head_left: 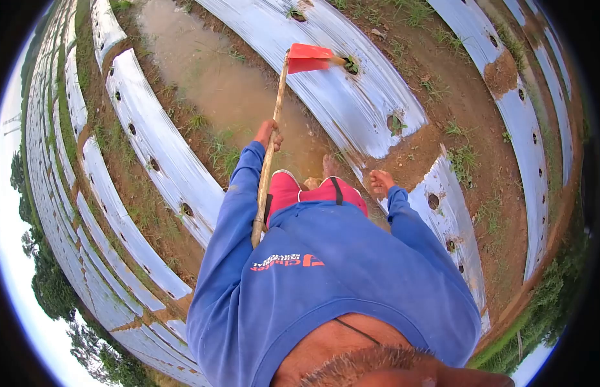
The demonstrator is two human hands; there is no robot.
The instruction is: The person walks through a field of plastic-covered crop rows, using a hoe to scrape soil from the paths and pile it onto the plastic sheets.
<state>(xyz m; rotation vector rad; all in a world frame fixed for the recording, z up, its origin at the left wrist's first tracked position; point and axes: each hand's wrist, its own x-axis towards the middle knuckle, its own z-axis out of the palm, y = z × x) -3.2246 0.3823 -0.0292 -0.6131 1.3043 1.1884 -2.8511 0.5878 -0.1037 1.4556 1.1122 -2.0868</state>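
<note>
My left hand (268, 134) is wrapped round a long, pale wooden pole (270, 151). The pole's near end lies along my forearm. At its far end a red, scoop-like head (309, 58) hangs over the silver plastic mulch (351, 39). A brownish smear (339, 61) extends from the head's right edge to a planting hole with a green seedling (351, 65). Beside my right hip, my right hand (380, 183) has its fingers curled in, with nothing showing in them.
Muddy water (210, 71) fills the furrow ahead of my bare feet (329, 166). Mulched beds with planting holes run on both sides, such as the left bed (161, 148). Bare soil (413, 151) breaks the bed by my right hand. Weeds (222, 155) grow in the furrows.
</note>
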